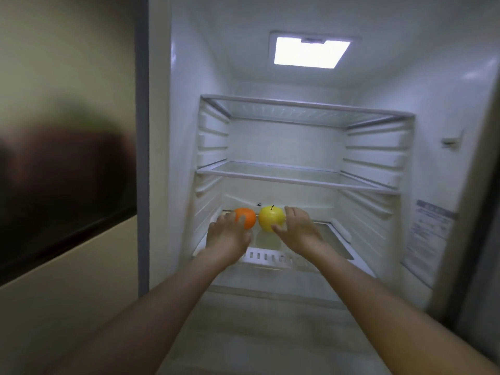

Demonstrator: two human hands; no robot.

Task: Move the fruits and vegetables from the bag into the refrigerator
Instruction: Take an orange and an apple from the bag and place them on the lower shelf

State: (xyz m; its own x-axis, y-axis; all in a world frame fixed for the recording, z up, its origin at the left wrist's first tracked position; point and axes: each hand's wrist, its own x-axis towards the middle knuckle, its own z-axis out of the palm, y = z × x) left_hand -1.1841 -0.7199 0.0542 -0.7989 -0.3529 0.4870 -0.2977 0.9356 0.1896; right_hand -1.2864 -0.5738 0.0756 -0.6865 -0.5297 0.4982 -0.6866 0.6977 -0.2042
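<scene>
An orange (247, 217) and a yellow apple (270, 217) sit side by side on the lowest glass shelf (332, 234) of the open refrigerator. My left hand (228, 235) reaches in with its fingers wrapped around the orange's left and front side. My right hand (300, 230) cups the apple from the right, thumb against its front. Both fruits rest on the shelf and nearly touch each other. The bag is out of view.
Two bare glass shelves (297, 174) sit above, under a lit ceiling lamp (311, 51). The refrigerator's side walls carry shelf ribs. A sticker (430, 234) is on the right wall. A dark-fronted cabinet (67, 185) stands to the left.
</scene>
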